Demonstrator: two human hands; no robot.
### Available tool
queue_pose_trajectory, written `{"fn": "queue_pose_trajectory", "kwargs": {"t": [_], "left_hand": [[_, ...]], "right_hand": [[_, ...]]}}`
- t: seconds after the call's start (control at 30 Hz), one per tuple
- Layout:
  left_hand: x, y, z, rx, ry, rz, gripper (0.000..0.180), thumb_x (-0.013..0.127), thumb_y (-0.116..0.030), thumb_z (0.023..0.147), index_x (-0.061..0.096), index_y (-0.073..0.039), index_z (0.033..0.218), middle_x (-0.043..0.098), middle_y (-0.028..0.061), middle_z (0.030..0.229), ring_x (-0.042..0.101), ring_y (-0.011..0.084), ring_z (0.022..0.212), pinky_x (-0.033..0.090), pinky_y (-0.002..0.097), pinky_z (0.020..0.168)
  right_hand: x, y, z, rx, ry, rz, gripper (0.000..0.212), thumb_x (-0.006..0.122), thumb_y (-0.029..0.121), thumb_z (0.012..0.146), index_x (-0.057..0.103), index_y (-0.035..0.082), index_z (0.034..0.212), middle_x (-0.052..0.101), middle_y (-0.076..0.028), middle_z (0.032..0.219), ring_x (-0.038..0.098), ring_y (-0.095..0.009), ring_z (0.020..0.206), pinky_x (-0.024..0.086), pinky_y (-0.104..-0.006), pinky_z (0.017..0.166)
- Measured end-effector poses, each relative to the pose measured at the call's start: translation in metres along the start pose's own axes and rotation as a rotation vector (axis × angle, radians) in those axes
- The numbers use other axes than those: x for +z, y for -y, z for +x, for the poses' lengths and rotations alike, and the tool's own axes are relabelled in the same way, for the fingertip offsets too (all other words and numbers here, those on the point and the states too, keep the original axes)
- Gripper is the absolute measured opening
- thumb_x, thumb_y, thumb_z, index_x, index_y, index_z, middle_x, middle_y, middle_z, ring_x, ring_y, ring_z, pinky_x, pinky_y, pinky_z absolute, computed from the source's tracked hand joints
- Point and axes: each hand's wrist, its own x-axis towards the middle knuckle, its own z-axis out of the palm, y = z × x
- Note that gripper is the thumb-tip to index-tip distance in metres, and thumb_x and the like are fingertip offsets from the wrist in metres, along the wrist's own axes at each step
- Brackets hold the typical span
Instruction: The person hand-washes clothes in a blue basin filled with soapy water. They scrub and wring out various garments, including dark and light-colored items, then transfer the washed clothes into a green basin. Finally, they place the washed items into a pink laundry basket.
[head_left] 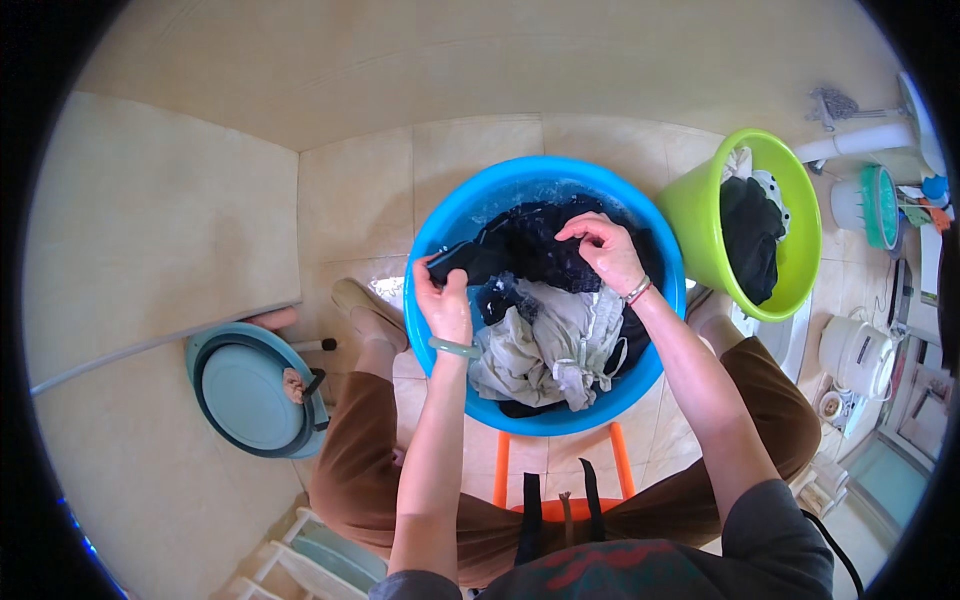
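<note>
Black cloth (483,262) slanted from the left hand's (444,308) pinch toward the blue basin's (570,423) middle — I saw the right hand (613,257), fingers loosely parted, over the basin's right half.

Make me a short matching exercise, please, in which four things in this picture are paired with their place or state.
Column one:
1. left hand
2. pale garment
3. green bucket
4. light blue basin

Column two:
A. right of the blue tub
B. gripping dark cloth
C. left of the tub
D. lying inside the tub

Pairs: 1-B, 2-D, 3-A, 4-C
</note>
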Motion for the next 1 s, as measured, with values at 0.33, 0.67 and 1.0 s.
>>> {"fn": "queue_pose_trajectory", "kwargs": {"t": [0.33, 0.67, 1.0], "left_hand": [[0.021, 0.091, 0.015, 0.166, 0.484, 0.934, 0.076, 0.07, -0.013, 0.083, 0.033, -0.029, 0.148, 0.021, 0.0292, 0.152, 0.032, 0.048, 0.135, 0.033, 0.0487, 0.11], [0.026, 0.162, 0.037, 0.21, 0.37, 0.984, 0.045, 0.067, -0.001, 0.076, 0.061, -0.018, 0.117, 0.044, 0.0243, 0.137, 0.053, 0.0469, 0.113, 0.045, 0.0462, 0.097], [0.058, 0.089, 0.025, -0.607, 0.228, -0.555, 0.063, 0.053, -0.039, 0.098, 0.028, -0.014, 0.15, 0.035, 0.0072, 0.149, 0.043, 0.0237, 0.129, 0.038, 0.0409, 0.107]], "right_hand": [[0.048, -0.047, 0.026, 0.052, 0.08, -1.053, 0.065, 0.066, 0.048, 0.083, 0.043, 0.032, 0.142, 0.031, -0.013, 0.149, 0.028, -0.044, 0.136, 0.033, -0.0678, 0.099], [0.078, -0.127, 0.063, 0.3, 0.474, -1.184, 0.037, 0.055, 0.026, 0.086, 0.063, 0.02, 0.122, 0.057, -0.016, 0.126, 0.05, -0.037, 0.12, 0.039, -0.0535, 0.098], [0.05, -0.035, 0.053, -0.188, -0.103, -0.42, 0.027, 0.073, 0.013, 0.075, 0.067, 0.008, 0.101, 0.063, -0.011, 0.094, 0.058, -0.031, 0.093, 0.047, -0.0408, 0.081]]}}
